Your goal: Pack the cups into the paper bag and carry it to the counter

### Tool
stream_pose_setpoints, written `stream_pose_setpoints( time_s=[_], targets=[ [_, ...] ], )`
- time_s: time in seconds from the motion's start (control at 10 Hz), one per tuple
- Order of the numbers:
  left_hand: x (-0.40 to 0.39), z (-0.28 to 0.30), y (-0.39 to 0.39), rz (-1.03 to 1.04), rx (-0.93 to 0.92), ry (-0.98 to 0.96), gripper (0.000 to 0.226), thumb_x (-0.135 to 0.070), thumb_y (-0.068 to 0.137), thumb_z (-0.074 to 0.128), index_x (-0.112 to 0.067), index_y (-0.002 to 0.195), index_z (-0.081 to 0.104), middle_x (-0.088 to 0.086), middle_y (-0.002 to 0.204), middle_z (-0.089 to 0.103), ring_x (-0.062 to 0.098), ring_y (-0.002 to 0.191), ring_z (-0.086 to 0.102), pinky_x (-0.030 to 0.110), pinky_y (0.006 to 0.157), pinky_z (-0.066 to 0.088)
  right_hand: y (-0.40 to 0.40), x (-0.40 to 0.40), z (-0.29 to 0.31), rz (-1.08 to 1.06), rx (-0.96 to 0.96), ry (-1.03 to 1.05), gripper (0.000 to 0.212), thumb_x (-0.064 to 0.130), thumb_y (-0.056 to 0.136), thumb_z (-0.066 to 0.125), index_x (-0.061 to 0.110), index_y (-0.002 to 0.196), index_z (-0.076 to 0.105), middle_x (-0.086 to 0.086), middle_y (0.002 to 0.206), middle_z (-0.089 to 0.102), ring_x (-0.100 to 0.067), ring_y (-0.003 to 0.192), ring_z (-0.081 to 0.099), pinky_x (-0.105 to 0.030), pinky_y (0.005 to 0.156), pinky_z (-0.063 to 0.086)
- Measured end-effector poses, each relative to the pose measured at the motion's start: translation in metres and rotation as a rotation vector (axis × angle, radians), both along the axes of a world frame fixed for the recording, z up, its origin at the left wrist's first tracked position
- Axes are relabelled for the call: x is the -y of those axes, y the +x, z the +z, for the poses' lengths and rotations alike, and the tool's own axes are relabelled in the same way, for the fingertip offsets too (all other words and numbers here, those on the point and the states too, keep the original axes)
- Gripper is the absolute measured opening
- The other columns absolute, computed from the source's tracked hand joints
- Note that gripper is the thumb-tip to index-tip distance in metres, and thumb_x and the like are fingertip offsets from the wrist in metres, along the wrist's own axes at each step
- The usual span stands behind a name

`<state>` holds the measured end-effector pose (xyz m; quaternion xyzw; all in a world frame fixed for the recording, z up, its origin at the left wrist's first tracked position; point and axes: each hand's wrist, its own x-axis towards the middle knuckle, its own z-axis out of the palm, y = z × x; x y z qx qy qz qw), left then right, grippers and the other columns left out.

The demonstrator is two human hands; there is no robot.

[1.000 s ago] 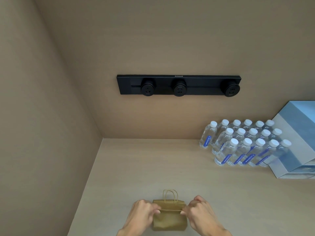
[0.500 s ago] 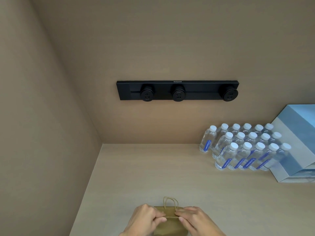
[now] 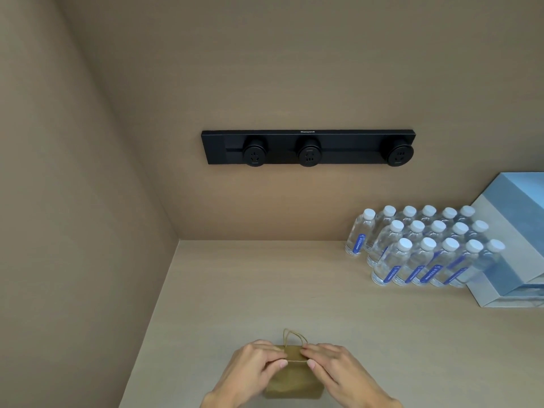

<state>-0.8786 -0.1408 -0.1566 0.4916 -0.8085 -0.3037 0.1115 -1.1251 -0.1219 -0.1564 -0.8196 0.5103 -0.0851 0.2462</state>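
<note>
A small brown paper bag [image 3: 294, 384] stands on the pale wooden counter [image 3: 265, 290] near its front edge, its twine handles [image 3: 294, 338] sticking up behind the folded top. My left hand [image 3: 256, 368] and my right hand [image 3: 335, 368] pinch the folded top edge of the bag from either side, fingertips nearly meeting in the middle. No cups are visible; the bag's inside is hidden.
Several water bottles [image 3: 421, 248] with white caps stand in rows at the back right, beside a blue-and-white box [image 3: 518, 237]. A black socket rail [image 3: 309, 147] is fixed to the back wall. A side wall [image 3: 73, 231] borders the counter on the left.
My hands have slid inward along the bag's top edge from its corners toward the middle. The bag has stayed in place on the counter.
</note>
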Motion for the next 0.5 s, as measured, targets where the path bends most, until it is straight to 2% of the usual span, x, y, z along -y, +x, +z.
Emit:
stream_pose_setpoints(
  time_s=[0.1,0.2,0.3,0.4,0.5],
  targets=[
    [-0.002,0.003,-0.002,0.034,-0.015,-0.031,0.04,-0.057,0.094,0.041,-0.032,0.108,0.068,-0.02,0.111,0.072,-0.004,0.111,0.054,0.023,0.095,0.048,0.003,-0.002,0.002,-0.024,0.025,-0.04,0.064,0.065,0.094,0.015,0.034,0.134,0.054,0.022,0.14,0.051,0.004,0.128,0.045,-0.023,0.107,0.036],
    [-0.004,0.003,-0.004,0.098,-0.052,-0.111,0.041,-0.054,0.096,0.037,-0.025,0.092,0.066,-0.014,0.093,0.071,-0.003,0.1,0.054,0.028,0.086,0.051,0.008,-0.006,0.002,-0.136,0.153,-0.215,0.041,0.053,0.099,0.033,0.034,0.117,0.064,0.024,0.12,0.064,0.004,0.109,0.056,-0.021,0.094,0.04],
    [-0.003,0.001,-0.008,0.14,-0.025,-0.193,0.043,-0.053,0.099,0.033,-0.024,0.087,0.063,-0.013,0.087,0.066,-0.001,0.098,0.052,0.03,0.084,0.051,0.017,-0.007,0.014,-0.23,0.152,-0.291,0.034,0.046,0.1,0.035,0.033,0.115,0.063,0.019,0.1,0.063,-0.002,0.096,0.055,-0.022,0.086,0.041],
    [0.002,0.003,-0.016,0.184,-0.075,-0.305,0.033,-0.046,0.101,0.036,-0.029,0.102,0.064,-0.015,0.105,0.066,0.004,0.107,0.053,0.028,0.094,0.048,0.028,-0.002,0.022,-0.265,-0.028,-0.37,0.045,0.048,0.1,0.029,0.027,0.133,0.052,0.011,0.112,0.058,-0.011,0.102,0.055,-0.024,0.086,0.036],
    [0.009,0.008,-0.026,0.257,0.007,-0.398,0.038,-0.046,0.1,0.033,-0.03,0.123,0.058,-0.009,0.135,0.057,0.013,0.129,0.044,0.028,0.103,0.04,0.038,0.009,0.028,-0.292,-0.112,-0.348,0.056,0.05,0.1,0.031,0.025,0.149,0.032,0.007,0.147,0.043,-0.015,0.132,0.041,-0.031,0.105,0.028]
  ],
)
